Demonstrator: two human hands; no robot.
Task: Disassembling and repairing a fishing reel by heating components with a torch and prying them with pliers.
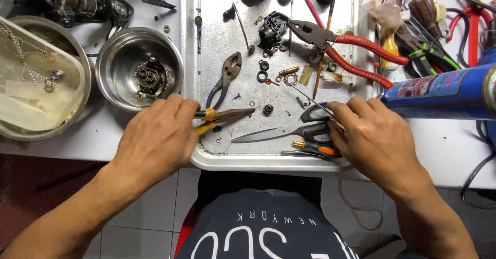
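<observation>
My left hand [155, 137] rests at the left rim of a metal tray [248, 162], its fingers closed on the yellow handles of needle-nose pliers [230, 116] whose jaws point right. My right hand [372, 137] lies over the tray's right side. Its fingertips pinch a thin metal wire [306, 96] that runs up-left to a small looped end. Black-handled scissors [281, 131] lie just left of that hand, with a small orange-and-black screwdriver [315, 148] below them. Small washers, rings and springs [266, 75] are scattered mid-tray.
Red-handled pliers [351, 50] and rusty slip-joint pliers [227, 75] lie in the tray. A steel bowl [111, 65] holding a gear part sits left, beside a larger bowl with a plastic tub [36, 81]. A blue spray can [439, 93] lies right, among more tools.
</observation>
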